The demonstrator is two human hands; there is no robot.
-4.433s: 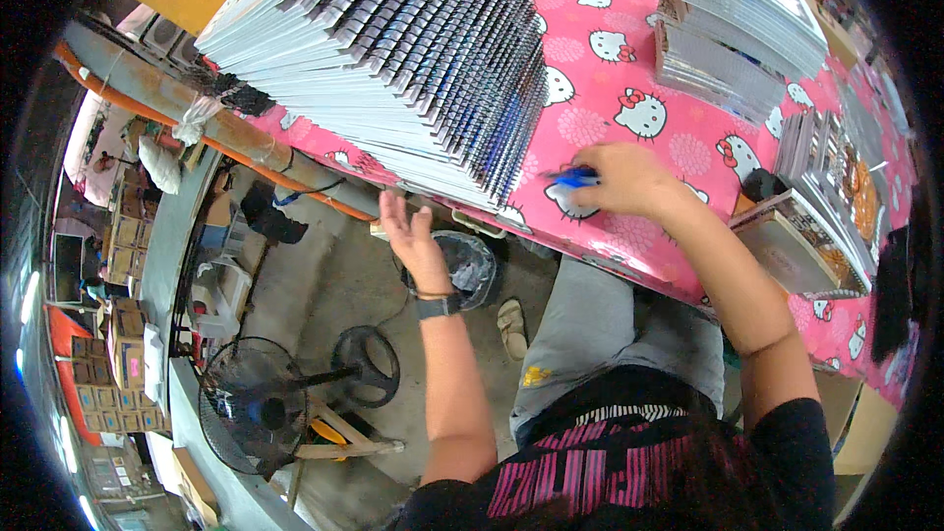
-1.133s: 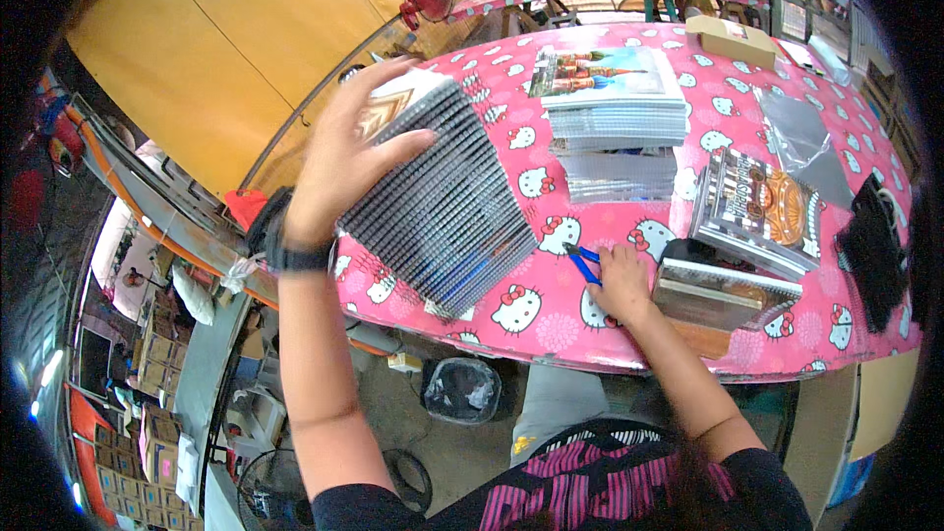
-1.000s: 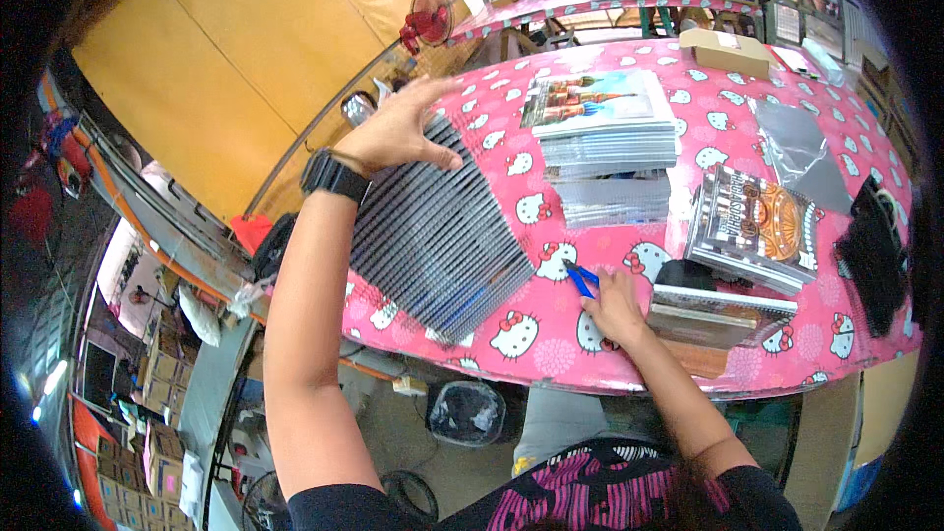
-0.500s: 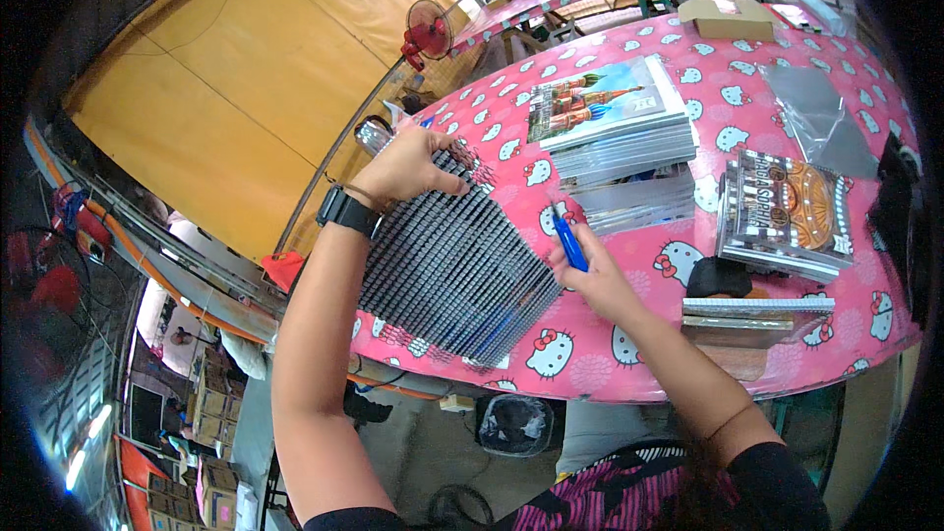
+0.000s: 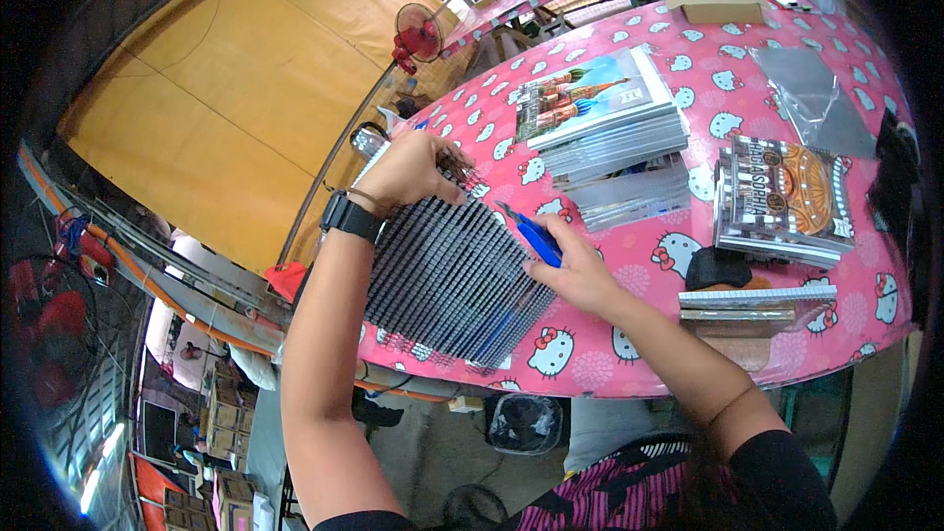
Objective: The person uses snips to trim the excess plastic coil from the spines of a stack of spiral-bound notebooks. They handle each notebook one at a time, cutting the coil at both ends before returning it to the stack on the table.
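A small cardboard box stood at the far end of the table, its flaps shut, so what lay inside could not be told. Under the near edge of the table a bin lined with a dark bag sat on the floor; its contents were too dim to make out. A flat clear plastic sleeve lay on the pink patterned cloth near the box, and it looked empty.

The fanned row of thin dark booklets lay at the left end of the table, overlapping like scales, each showing only a narrow grey-and-black edge. The row ran from the far left corner down toward the near edge, between the two hands.

The left hand, with a black watch at the wrist, rested on the far end of the row, fingers curled down and pressing on the topmost booklets. The right hand lay at the row's right side, closed around a blue tool whose tip pointed at the booklets.

To the right stood a stack of books with a pictured blue cover, and just beside it a lower pile of clear-wrapped packs. Further right lay a stack with an orange and brown cover, with a small black object near it. A red fan stood beyond the table.
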